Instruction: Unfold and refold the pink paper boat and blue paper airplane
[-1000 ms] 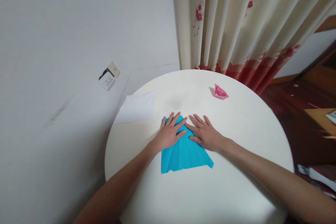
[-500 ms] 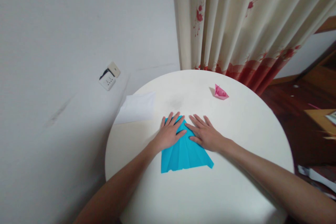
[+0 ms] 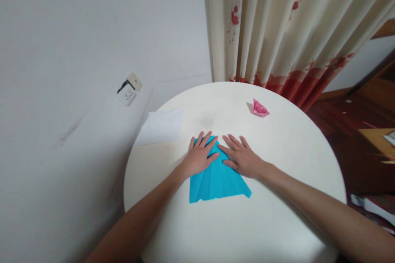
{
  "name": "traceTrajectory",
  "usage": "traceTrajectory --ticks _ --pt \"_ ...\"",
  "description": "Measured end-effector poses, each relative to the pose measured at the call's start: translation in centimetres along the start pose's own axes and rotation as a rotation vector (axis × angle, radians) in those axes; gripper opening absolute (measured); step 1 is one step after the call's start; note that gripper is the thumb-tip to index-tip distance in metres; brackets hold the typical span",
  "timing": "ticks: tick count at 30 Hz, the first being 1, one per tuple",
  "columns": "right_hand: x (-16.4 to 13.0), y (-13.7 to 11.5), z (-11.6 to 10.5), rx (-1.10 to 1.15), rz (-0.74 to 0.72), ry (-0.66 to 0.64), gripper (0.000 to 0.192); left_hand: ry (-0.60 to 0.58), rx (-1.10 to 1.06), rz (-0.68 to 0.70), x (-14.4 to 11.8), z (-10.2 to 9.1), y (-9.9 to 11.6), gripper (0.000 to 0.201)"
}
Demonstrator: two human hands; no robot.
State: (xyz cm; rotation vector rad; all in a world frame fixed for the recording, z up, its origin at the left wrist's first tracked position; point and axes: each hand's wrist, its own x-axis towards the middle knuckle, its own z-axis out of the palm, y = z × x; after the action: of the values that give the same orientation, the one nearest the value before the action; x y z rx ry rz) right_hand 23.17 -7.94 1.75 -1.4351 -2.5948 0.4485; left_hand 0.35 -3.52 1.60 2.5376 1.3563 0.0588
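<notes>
- A partly folded blue paper sheet (image 3: 217, 178) lies near the middle of a round white table (image 3: 277, 222).
- Left hand (image 3: 199, 157) and right hand (image 3: 242, 158), open and flat, press its far end, gripping nothing.
- Risk: uneven pressure could let the paper slide, skewing the crease.
- A pink folded paper boat (image 3: 259, 108) sits well apart.

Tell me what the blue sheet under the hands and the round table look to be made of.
Blue sheet: thin matte paper, going by its sharp creases and flat folds. Round table: smooth off-white top with a faint sheen, perhaps laminate or painted board; cannot tell which.
</notes>
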Motion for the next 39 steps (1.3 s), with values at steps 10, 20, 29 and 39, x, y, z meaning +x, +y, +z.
traceTrajectory --ticks 10,20,29,39 --pt "0.06 0.15 0.16 0.005 -0.006 -0.005 0.066 -0.012 0.009 -0.022 0.07 -0.08 0.18 0.07" --pt "0.03 0.04 -0.08 0.012 0.0 -0.016 0.066 -0.004 -0.001 -0.021 0.03 -0.14 0.23 0.07" --pt "0.08 0.13 0.13 0.005 -0.004 -0.006 0.067 -0.021 0.034 0.001 -0.11 -0.76 0.3 0.059" --pt "0.07 0.01 -0.02 -0.001 0.001 -0.015 0.066 0.098 0.018 -0.07 0.55 0.11 -0.44 0.055"
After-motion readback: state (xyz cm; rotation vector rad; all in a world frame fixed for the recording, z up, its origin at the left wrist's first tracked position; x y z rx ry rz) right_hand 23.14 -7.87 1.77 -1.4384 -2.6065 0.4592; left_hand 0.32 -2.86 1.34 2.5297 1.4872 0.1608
